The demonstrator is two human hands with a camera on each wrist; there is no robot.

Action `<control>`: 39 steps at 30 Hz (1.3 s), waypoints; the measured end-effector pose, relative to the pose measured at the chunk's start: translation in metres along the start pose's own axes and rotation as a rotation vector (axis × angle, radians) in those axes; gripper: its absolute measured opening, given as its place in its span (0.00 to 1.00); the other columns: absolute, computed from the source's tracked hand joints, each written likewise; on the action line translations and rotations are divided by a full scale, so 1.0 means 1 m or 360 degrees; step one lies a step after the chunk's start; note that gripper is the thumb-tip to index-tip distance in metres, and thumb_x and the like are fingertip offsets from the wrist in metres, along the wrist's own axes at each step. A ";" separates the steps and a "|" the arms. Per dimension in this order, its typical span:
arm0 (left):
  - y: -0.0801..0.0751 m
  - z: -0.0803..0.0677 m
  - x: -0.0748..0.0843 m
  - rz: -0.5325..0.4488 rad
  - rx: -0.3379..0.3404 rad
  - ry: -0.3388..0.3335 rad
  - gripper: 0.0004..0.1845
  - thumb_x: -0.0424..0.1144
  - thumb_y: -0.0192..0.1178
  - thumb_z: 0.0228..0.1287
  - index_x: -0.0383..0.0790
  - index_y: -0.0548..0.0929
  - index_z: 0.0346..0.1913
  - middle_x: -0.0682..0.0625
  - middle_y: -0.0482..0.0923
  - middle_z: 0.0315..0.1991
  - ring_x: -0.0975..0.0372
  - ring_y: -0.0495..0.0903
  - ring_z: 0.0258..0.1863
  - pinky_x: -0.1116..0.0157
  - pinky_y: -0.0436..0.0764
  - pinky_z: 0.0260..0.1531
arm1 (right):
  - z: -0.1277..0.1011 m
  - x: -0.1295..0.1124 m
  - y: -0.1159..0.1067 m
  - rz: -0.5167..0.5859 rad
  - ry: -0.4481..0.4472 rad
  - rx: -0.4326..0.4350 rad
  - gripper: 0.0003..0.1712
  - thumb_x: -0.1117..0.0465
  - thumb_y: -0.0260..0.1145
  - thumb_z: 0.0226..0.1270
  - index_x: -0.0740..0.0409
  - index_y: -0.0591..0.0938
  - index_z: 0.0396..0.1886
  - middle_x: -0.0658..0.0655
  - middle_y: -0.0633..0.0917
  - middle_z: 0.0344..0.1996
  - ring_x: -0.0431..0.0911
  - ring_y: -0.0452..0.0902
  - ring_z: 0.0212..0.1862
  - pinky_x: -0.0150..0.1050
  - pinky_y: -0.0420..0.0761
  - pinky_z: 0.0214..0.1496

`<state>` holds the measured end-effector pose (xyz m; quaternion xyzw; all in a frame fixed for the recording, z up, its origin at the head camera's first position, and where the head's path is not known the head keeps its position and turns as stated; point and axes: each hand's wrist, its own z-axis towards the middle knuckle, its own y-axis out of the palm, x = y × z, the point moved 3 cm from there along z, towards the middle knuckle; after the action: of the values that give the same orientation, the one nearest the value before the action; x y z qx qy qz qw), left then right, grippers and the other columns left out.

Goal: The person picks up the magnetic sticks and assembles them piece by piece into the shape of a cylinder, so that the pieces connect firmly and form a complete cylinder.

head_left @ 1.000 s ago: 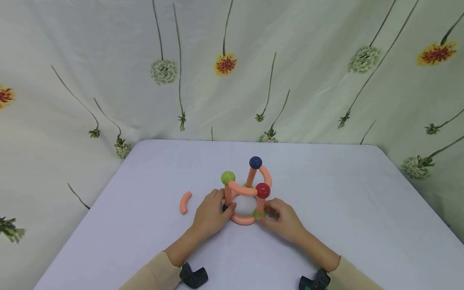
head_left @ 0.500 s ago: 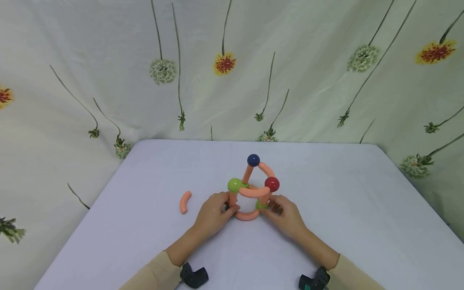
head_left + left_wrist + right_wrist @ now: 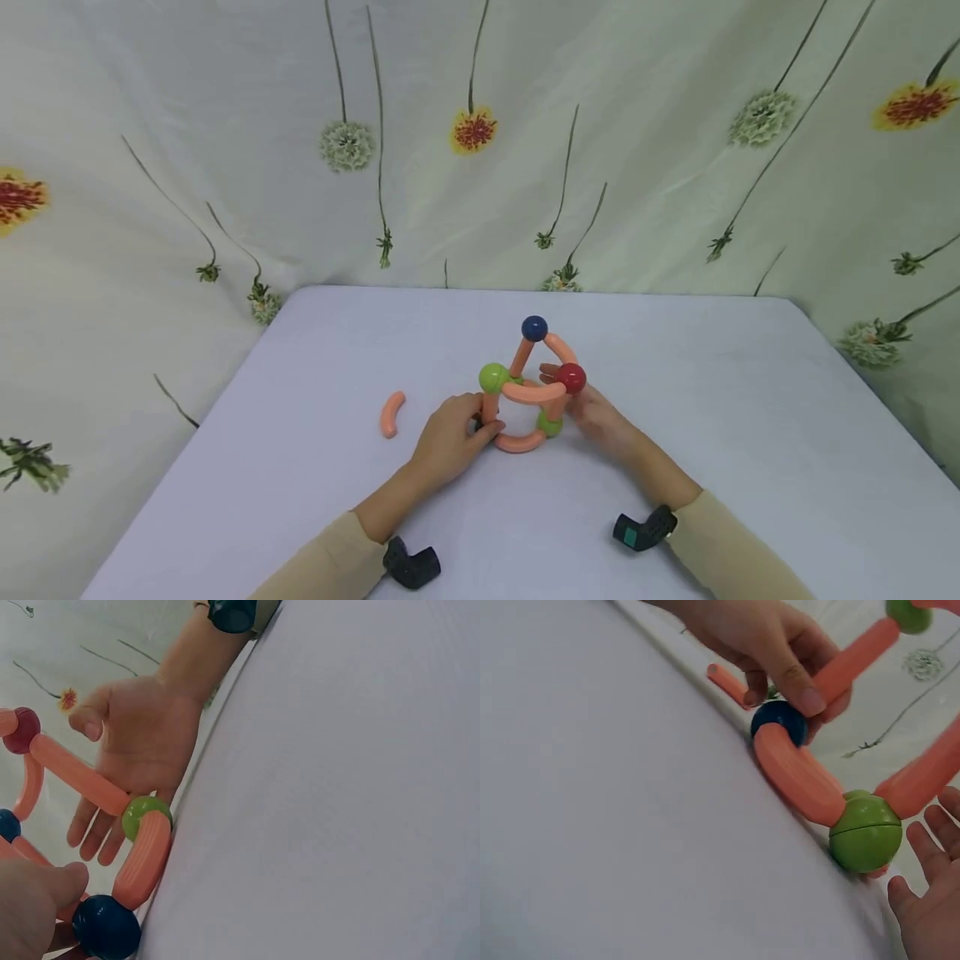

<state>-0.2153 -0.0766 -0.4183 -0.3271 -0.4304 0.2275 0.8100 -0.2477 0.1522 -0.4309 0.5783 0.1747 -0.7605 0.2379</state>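
A frame of orange rods and coloured balls stands on the table, with a dark blue ball at its top, a green ball at upper left and a red ball at upper right. My left hand grips an upright orange rod between thumb and fingers, just above a lower blue ball. Beside the lower green ball, my right hand has its fingers stretched out and holds nothing. Part of it passes behind the red ball in the head view.
One loose curved orange rod lies on the white table, left of my left hand. A flower-print cloth hangs behind the table's far edge. Both wrists carry black devices.
The frame has shifted to the right and turned slightly, my left hand still on it. My right hand has let go of the lower green ball, spread its fingers and moved farther back.
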 end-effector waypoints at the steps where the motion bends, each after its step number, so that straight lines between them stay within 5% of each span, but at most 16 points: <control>1: 0.001 0.000 0.000 0.0008 0.0000 0.0001 0.10 0.41 0.69 0.60 0.49 0.76 0.30 0.61 0.69 0.25 0.65 0.67 0.28 0.67 0.68 0.29 | 0.001 0.001 -0.004 0.0111 0.0042 0.0028 0.35 0.64 0.47 0.65 0.72 0.57 0.71 0.74 0.56 0.70 0.62 0.49 0.73 0.64 0.45 0.69; 4: 0.002 0.001 -0.001 0.0024 0.0014 -0.0005 0.11 0.41 0.70 0.59 0.49 0.75 0.29 0.61 0.67 0.24 0.65 0.66 0.27 0.67 0.67 0.28 | 0.008 0.002 -0.013 0.0167 0.0175 0.0227 0.28 0.59 0.45 0.73 0.71 0.67 0.66 0.72 0.66 0.66 0.58 0.58 0.70 0.58 0.51 0.70; 7: 0.002 0.000 -0.001 0.0015 0.0014 -0.0010 0.11 0.41 0.70 0.58 0.50 0.75 0.29 0.62 0.68 0.24 0.65 0.67 0.27 0.67 0.67 0.28 | 0.021 0.008 -0.016 -0.0104 0.0244 0.0369 0.25 0.58 0.55 0.74 0.64 0.71 0.66 0.68 0.75 0.61 0.56 0.68 0.65 0.56 0.59 0.67; 11: 0.006 -0.003 0.000 -0.0053 -0.0028 -0.0022 0.10 0.42 0.69 0.59 0.50 0.76 0.31 0.63 0.72 0.26 0.66 0.70 0.30 0.67 0.71 0.31 | 0.039 0.018 -0.009 -0.0327 0.0081 0.0156 0.28 0.66 0.59 0.70 0.66 0.67 0.67 0.67 0.76 0.60 0.56 0.71 0.62 0.53 0.67 0.64; 15: 0.010 -0.006 0.003 -0.0108 -0.0062 -0.0044 0.09 0.42 0.69 0.60 0.49 0.77 0.32 0.62 0.74 0.29 0.66 0.72 0.33 0.67 0.74 0.33 | 0.045 0.023 0.001 -0.0180 0.0031 -0.0043 0.19 0.68 0.54 0.73 0.74 0.72 0.60 0.57 0.82 0.52 0.46 0.75 0.56 0.38 0.72 0.58; 20: 0.012 -0.008 0.009 -0.0130 -0.0089 -0.0044 0.08 0.44 0.68 0.61 0.48 0.78 0.33 0.61 0.74 0.29 0.65 0.74 0.34 0.66 0.75 0.34 | 0.044 0.023 0.003 -0.0193 0.0025 -0.0007 0.17 0.67 0.54 0.74 0.73 0.74 0.56 0.49 0.83 0.46 0.41 0.75 0.47 0.33 0.72 0.50; 27: 0.017 -0.011 0.015 -0.0123 -0.0093 0.0041 0.09 0.45 0.69 0.60 0.48 0.79 0.34 0.62 0.75 0.29 0.66 0.73 0.33 0.67 0.74 0.33 | 0.040 0.018 0.000 -0.0422 0.0021 0.0073 0.25 0.58 0.61 0.72 0.74 0.74 0.59 0.64 0.83 0.50 0.42 0.79 0.46 0.36 0.77 0.48; 31: 0.016 -0.012 0.018 -0.0089 -0.0051 0.0104 0.09 0.44 0.70 0.58 0.47 0.79 0.33 0.61 0.75 0.27 0.66 0.72 0.30 0.68 0.73 0.31 | 0.041 0.014 -0.001 -0.0623 -0.0195 0.0072 0.22 0.59 0.61 0.71 0.69 0.77 0.59 0.70 0.81 0.51 0.40 0.80 0.45 0.34 0.79 0.44; 36: 0.015 -0.011 0.019 -0.0059 -0.0001 0.0137 0.10 0.43 0.70 0.58 0.46 0.79 0.33 0.60 0.74 0.27 0.66 0.71 0.29 0.69 0.73 0.30 | 0.041 0.009 -0.001 -0.0857 -0.0803 -0.0024 0.24 0.60 0.60 0.73 0.34 0.76 0.64 0.76 0.81 0.47 0.52 0.83 0.48 0.39 0.81 0.44; 39: 0.014 -0.010 0.018 -0.0033 0.0019 0.0144 0.10 0.43 0.71 0.57 0.46 0.79 0.32 0.60 0.74 0.27 0.66 0.71 0.29 0.69 0.72 0.29 | 0.041 0.008 -0.001 -0.0910 -0.0891 -0.0034 0.29 0.61 0.62 0.71 0.22 0.74 0.63 0.77 0.80 0.47 0.52 0.81 0.51 0.39 0.81 0.46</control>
<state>-0.1981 -0.0584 -0.4227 -0.3277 -0.3952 0.2066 0.8329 -0.2828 0.1297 -0.4278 0.2743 0.2649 -0.9224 0.0612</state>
